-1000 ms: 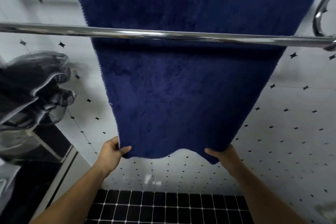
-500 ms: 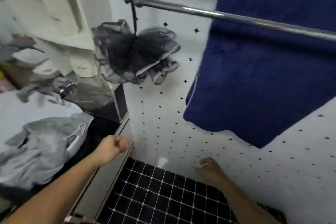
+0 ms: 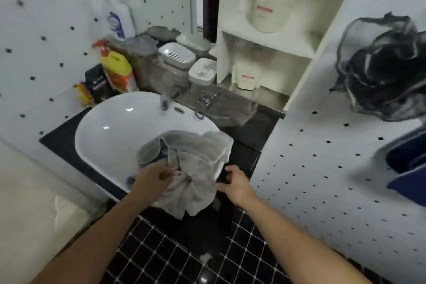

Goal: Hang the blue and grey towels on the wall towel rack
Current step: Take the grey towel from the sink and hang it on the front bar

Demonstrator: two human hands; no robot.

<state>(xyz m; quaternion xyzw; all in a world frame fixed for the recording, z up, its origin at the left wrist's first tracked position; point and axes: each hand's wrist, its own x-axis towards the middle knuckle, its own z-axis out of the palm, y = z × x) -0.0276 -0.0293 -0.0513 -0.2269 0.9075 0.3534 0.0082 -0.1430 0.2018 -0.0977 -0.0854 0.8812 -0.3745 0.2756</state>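
The grey towel (image 3: 196, 163) lies crumpled over the front right rim of the white sink (image 3: 110, 136), part of it drooping past the counter edge. My left hand (image 3: 156, 177) is on the towel with its fingers closing into the cloth. Just right of the towel, my right hand (image 3: 235, 184) hovers with curled fingers and holds nothing. A corner of the blue towel (image 3: 408, 168) hangs at the far right edge. The rack bar is out of view.
A dark mesh bath sponge (image 3: 380, 74) hangs on the right wall. Bottles, soap dishes and a faucet (image 3: 168, 97) crowd the back of the black counter (image 3: 251, 131). A white shelf unit (image 3: 267, 39) stands right of the sink. Black floor tiles lie below.
Both hands let go of the blue towel, which stays hanging at the right. My view swung left to the sink, and my left hand came down onto the grey towel.
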